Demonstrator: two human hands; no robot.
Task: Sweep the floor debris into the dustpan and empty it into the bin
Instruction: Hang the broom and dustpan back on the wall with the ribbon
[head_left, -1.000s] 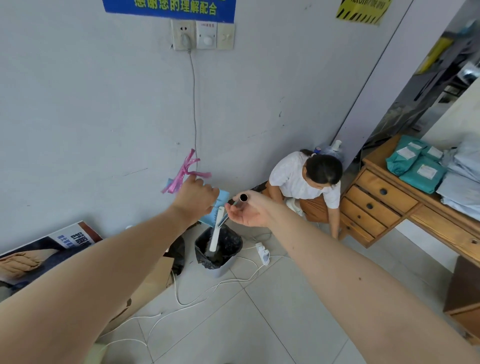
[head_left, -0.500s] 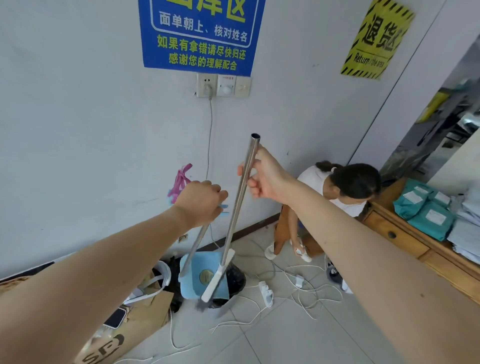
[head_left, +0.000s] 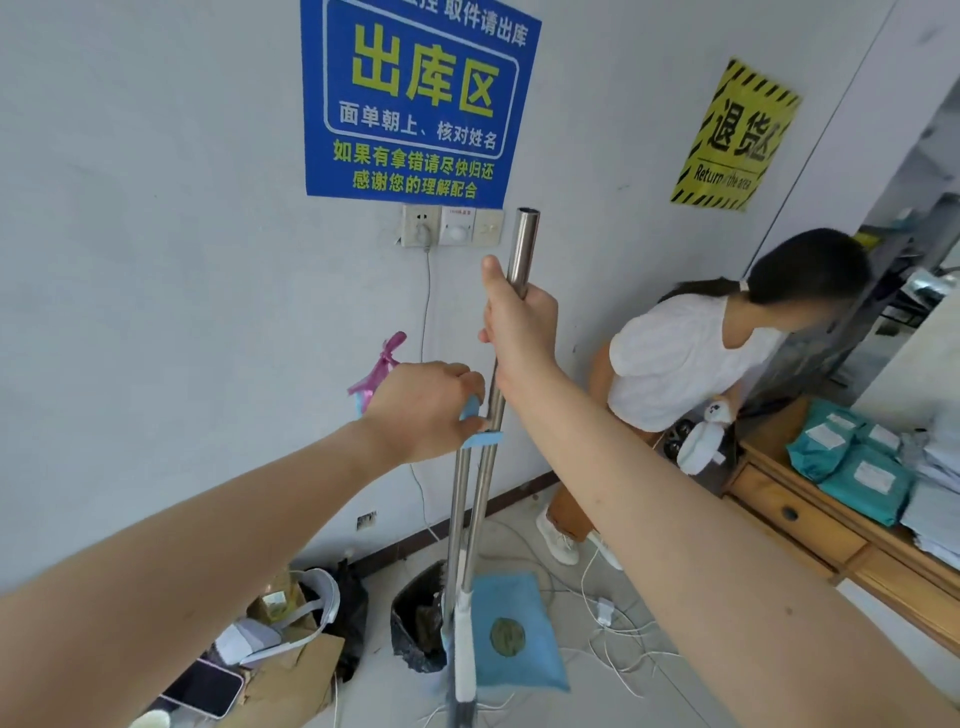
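Observation:
My right hand (head_left: 519, 327) grips the steel broom handle (head_left: 523, 244) near its top end; the broom stands almost upright, its white head (head_left: 464, 654) low by the floor. My left hand (head_left: 426, 410) is closed on the blue grip of the dustpan handle (head_left: 458, 519), a second steel pole right beside the broom's. The light blue dustpan (head_left: 511, 629) hangs upright just right of the bin (head_left: 415, 623), a dark round patch on its face. The bin is lined with a black bag and stands on the floor against the wall.
A person in a white top (head_left: 691, 353) bends over close on the right, beside a wooden drawer cabinet (head_left: 800, 519) stacked with teal parcels. White cables and a power strip (head_left: 605, 613) trail over the tiles. A cardboard box, a headset and a phone (head_left: 205, 688) lie at lower left.
Both poles have swung up to nearly vertical. The dustpan has come off the bin and now hangs to its right. The person on the right has risen from a crouch.

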